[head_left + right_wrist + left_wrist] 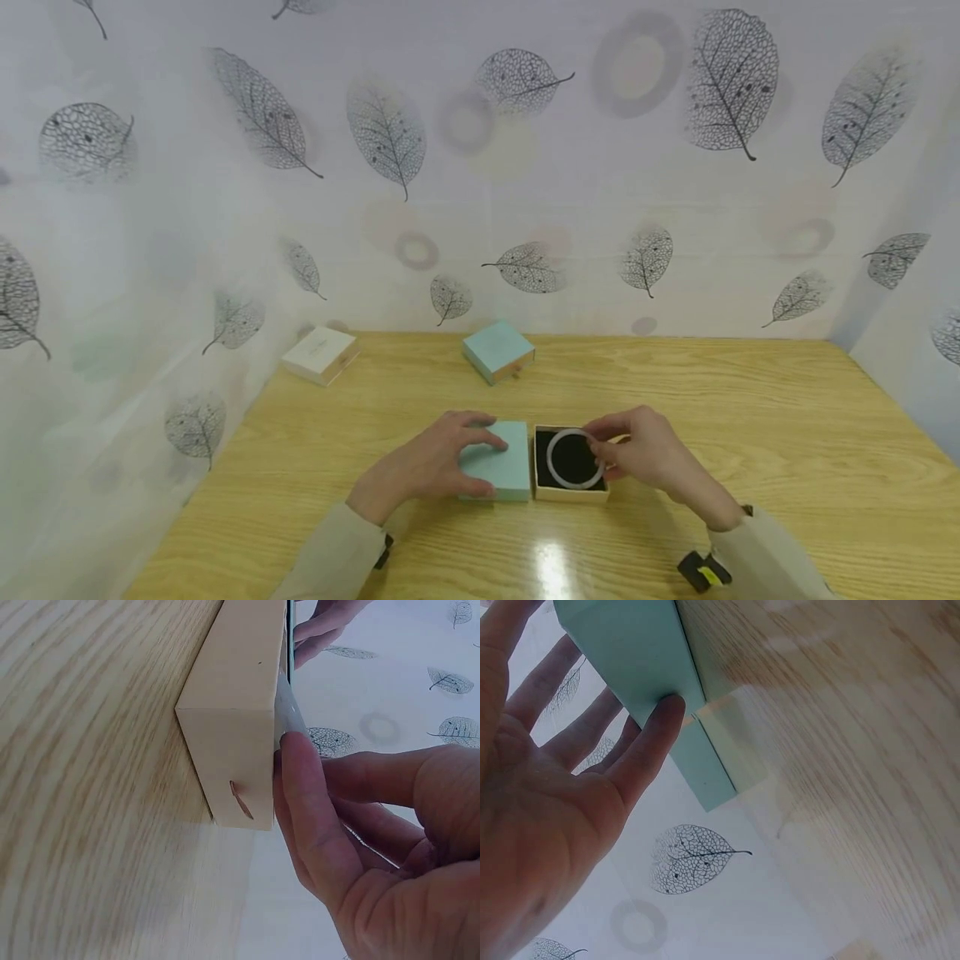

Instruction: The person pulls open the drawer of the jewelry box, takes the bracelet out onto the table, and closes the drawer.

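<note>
My left hand (431,462) rests with loosely spread fingers on a mint-green box sleeve (517,475); in the left wrist view one fingertip touches the sleeve's side (626,652). Right beside the sleeve lies a cream box tray (570,496) with a black lining. A pale, translucent bangle (553,471) lies over that lining, its right side raised at the tray's edge. Thumb and fingers of my right hand (648,446) pinch the bangle there. From the right wrist, the bangle (289,709) shows only as a sliver above the tray wall, which carries a small ribbon loop (240,800).
Another mint-green box (498,350) stands near the back of the wooden table (712,408). At the back left corner is a cream-white box (318,350). A leaf-patterned covering (480,200) rises behind the table and at both sides.
</note>
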Demonstrator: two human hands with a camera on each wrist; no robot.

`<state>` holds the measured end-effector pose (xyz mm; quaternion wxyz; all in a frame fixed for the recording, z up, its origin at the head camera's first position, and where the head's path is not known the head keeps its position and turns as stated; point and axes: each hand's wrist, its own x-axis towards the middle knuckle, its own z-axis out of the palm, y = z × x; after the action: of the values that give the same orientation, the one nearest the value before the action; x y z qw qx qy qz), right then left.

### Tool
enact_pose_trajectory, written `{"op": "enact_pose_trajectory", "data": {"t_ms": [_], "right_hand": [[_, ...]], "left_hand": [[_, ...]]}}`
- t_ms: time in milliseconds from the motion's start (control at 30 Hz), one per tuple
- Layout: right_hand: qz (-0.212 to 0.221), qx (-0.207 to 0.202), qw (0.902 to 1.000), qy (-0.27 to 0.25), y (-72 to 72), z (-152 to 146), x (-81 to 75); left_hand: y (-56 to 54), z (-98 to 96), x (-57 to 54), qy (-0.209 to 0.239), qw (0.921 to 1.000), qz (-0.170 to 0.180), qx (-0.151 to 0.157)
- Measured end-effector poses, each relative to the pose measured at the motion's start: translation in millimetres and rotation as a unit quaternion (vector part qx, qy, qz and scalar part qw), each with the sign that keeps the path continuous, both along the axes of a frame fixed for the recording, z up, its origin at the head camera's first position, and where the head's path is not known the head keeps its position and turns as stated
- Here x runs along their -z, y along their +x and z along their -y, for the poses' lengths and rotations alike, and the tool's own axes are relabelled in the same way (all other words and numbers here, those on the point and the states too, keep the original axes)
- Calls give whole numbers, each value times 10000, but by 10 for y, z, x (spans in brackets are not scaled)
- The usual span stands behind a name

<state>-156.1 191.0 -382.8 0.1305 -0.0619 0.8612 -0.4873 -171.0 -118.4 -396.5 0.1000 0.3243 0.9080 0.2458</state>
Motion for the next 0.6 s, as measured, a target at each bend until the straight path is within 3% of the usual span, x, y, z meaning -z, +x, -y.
{"op": "enact_pose_trajectory", "data": {"t_ms": [600], "right_hand": [[-116,291,9994,-117,-48,-91,13]], "left_hand": [[-19,4,17,56,10000,36,22]]}}
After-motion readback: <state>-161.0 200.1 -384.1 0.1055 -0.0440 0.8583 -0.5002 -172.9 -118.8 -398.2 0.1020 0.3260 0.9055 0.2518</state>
